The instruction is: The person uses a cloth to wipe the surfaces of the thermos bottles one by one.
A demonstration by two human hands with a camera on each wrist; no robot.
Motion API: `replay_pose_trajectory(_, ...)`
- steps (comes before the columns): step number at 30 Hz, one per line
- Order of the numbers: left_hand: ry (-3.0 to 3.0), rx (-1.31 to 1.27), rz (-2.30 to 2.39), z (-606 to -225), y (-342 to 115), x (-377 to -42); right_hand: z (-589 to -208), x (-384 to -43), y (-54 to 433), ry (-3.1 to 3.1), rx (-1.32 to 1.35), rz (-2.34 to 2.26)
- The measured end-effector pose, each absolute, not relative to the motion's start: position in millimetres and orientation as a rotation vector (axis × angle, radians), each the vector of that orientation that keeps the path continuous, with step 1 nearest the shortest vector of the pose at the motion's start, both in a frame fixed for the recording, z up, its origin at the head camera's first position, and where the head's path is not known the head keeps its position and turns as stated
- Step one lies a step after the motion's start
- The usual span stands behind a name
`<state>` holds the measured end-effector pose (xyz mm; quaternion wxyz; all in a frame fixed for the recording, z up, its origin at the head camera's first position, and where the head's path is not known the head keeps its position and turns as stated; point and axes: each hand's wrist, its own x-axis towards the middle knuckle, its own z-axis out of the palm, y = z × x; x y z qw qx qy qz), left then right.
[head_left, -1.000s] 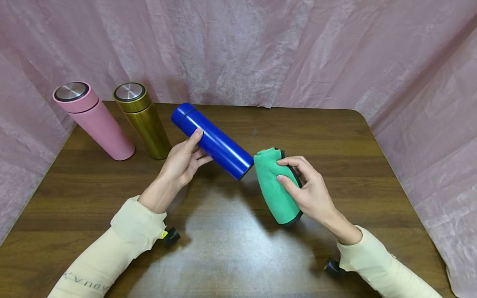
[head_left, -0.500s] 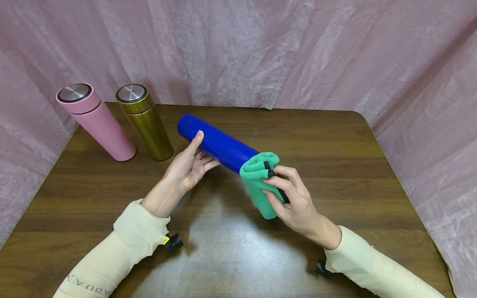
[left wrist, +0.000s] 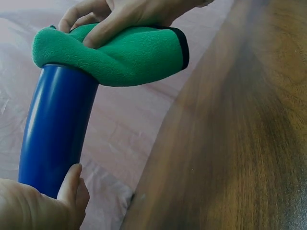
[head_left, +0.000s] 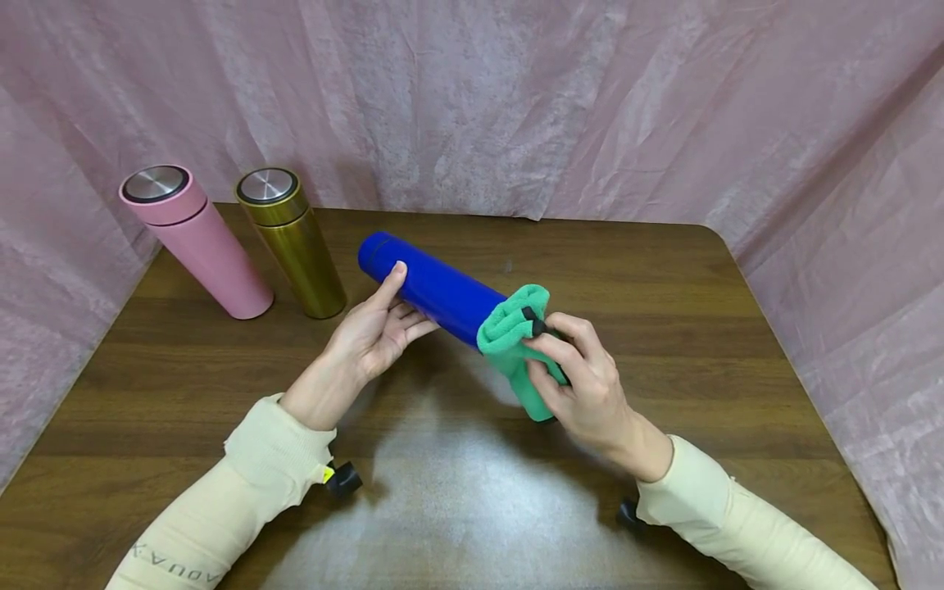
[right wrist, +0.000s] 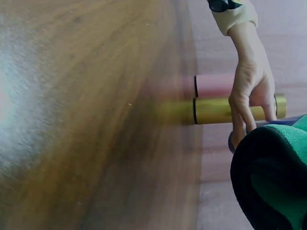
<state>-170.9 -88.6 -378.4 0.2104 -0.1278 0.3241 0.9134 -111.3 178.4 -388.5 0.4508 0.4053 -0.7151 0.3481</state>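
Observation:
My left hand (head_left: pixel 372 332) grips a blue thermos bottle (head_left: pixel 442 291) near its lid end, thumb on top and fingers beneath. The bottle is held above the table, tilted, its base pointing to the right and toward me. A folded green cloth (head_left: pixel 509 328) with black edging covers that base. My right hand (head_left: pixel 586 385) pinches the cloth between thumb and fingers and presses it against the bottle's end. In the left wrist view the cloth (left wrist: pixel 120 55) wraps over the end of the bottle (left wrist: pixel 57 124). The base itself is hidden under the cloth.
A pink thermos bottle (head_left: pixel 202 246) and a gold thermos bottle (head_left: pixel 295 246) stand upright at the back left of the wooden table (head_left: pixel 649 279). Behind the table hangs a pink curtain (head_left: pixel 472 106), which also runs along the sides.
My right hand has brought the cloth leftward onto the bottle's base, and the cloth has folded over it. The blue bottle has tilted flatter and shifted slightly right.

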Motion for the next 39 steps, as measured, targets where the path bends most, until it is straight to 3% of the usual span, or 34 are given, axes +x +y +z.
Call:
replay_pose_trajectory(20,0.968,-0.323,2.573,-376.4,-85.8,-168.5,-395.1,-121.5,200.1,-1.953,0.831,0.902)
replay_pose_trajectory(39,0.820,-0.365,2.629,-373.5,-79.0,-170.5,-413.9,-100.5,200.8,-2.083,0.815,1.071)
